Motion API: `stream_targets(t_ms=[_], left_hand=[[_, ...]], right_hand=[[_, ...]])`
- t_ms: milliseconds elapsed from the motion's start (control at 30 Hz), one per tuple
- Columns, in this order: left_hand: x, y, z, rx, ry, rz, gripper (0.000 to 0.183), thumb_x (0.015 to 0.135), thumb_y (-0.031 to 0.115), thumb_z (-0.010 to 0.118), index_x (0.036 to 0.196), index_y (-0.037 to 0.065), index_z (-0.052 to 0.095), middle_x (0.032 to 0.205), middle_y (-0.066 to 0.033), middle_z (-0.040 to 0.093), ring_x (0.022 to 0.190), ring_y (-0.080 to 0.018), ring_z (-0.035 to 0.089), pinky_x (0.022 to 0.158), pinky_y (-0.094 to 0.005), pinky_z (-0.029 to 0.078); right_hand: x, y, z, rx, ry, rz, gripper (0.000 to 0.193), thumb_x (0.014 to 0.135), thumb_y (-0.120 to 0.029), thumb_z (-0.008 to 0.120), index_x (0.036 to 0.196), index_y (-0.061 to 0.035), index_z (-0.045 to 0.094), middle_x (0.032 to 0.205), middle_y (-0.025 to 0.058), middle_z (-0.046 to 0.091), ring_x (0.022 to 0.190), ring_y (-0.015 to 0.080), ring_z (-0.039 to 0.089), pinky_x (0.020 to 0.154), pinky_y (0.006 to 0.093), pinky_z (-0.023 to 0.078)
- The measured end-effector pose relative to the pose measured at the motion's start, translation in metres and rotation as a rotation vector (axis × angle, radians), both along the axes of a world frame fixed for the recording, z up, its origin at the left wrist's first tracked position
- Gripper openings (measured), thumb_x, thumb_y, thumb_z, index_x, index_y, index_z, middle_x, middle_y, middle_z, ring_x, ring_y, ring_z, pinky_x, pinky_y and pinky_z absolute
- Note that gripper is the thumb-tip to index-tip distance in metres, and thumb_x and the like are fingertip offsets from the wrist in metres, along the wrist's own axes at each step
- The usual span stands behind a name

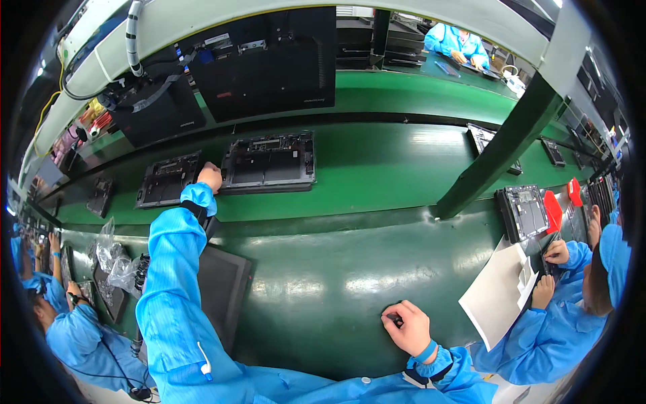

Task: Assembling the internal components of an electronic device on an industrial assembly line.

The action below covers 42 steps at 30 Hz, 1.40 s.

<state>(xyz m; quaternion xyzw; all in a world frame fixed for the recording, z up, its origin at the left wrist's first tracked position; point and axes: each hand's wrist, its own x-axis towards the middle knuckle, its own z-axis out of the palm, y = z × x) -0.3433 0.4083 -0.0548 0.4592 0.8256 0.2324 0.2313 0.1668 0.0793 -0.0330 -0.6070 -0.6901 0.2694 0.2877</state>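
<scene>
My left arm stretches over the bench to the green conveyor belt (pixel 377 161). My left hand (pixel 210 176) is curled in the gap between two opened laptop bases, against the left one (pixel 168 180) and beside the right one (pixel 269 163). Both bases lie with their inner boards and dark panels showing. The left fingertips are hidden, so what they hold is unclear. Low over the green bench, my right hand (pixel 409 328) is closed around a small black object (pixel 396 318), mostly covered by the fingers.
A dark flat panel (pixel 225 286) lies under my left forearm, near clear plastic bags (pixel 118 262). A dark green post (pixel 501 148) rises at right. Co-workers in blue sit at both sides; white paper (pixel 494 296) and a stacked device (pixel 523 214) are by the right one. Monitors (pixel 269 64) hang behind.
</scene>
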Motion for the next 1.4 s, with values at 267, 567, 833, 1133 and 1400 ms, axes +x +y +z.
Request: stream_targets(t_ms=[267,567,833,1133,1400], left_hand=[[-0.048,0.060,-0.102,0.040,0.436,0.253,0.035,0.094,0.031,0.054,0.108,-0.001,0.059,0.110,-0.0282,0.065,0.109,-0.0441,0.061,0.093,-0.0458,0.049],[-0.028,0.047,-0.050,0.483,0.168,0.126,0.028,0.096,0.023,0.054,0.105,-0.003,0.062,0.104,-0.0253,0.066,0.096,-0.0392,0.063,0.086,-0.0420,0.049],[0.031,-0.032,0.039,0.630,-0.335,-0.403,0.022,0.099,0.021,0.055,0.102,0.001,0.060,0.093,-0.0048,0.062,0.091,-0.0143,0.055,0.084,-0.0308,0.044],[0.207,-0.109,0.060,0.059,-0.545,-1.098,0.023,0.102,0.029,0.053,0.105,0.006,0.057,0.093,0.0035,0.056,0.085,-0.0030,0.047,0.076,-0.0222,0.042],[0.247,-0.180,0.051,0.485,-0.023,-0.854,0.013,0.086,0.012,0.066,0.096,0.004,0.069,0.093,-0.0097,0.067,0.085,-0.0242,0.064,0.072,-0.0322,0.049]], right_hand=[[0.006,0.001,-0.003,0.016,0.058,0.008,0.006,0.080,-0.015,0.071,0.084,-0.0118,0.069,0.077,0.0032,0.063,0.063,0.0210,0.063,0.058,0.0317,0.051],[0.022,0.005,-0.020,-0.018,0.252,-0.019,0.017,0.083,-0.019,0.071,0.092,-0.0041,0.070,0.081,0.0120,0.071,0.067,0.0221,0.067,0.062,0.0308,0.053],[0.057,0.002,-0.009,-0.080,0.493,-0.124,0.013,0.087,-0.013,0.068,0.093,-0.0012,0.069,0.074,0.0038,0.067,0.069,0.0089,0.058,0.063,0.0258,0.047],[0.045,-0.007,0.018,-0.107,0.497,-0.118,0.010,0.088,-0.010,0.068,0.091,0.0003,0.068,0.072,0.0022,0.062,0.064,0.0065,0.052,0.058,0.0232,0.042],[0.019,-0.028,0.011,0.074,0.214,0.185,0.016,0.074,-0.004,0.073,0.090,-0.0072,0.072,0.083,0.0048,0.063,0.072,0.0214,0.061,0.063,0.0321,0.052]])
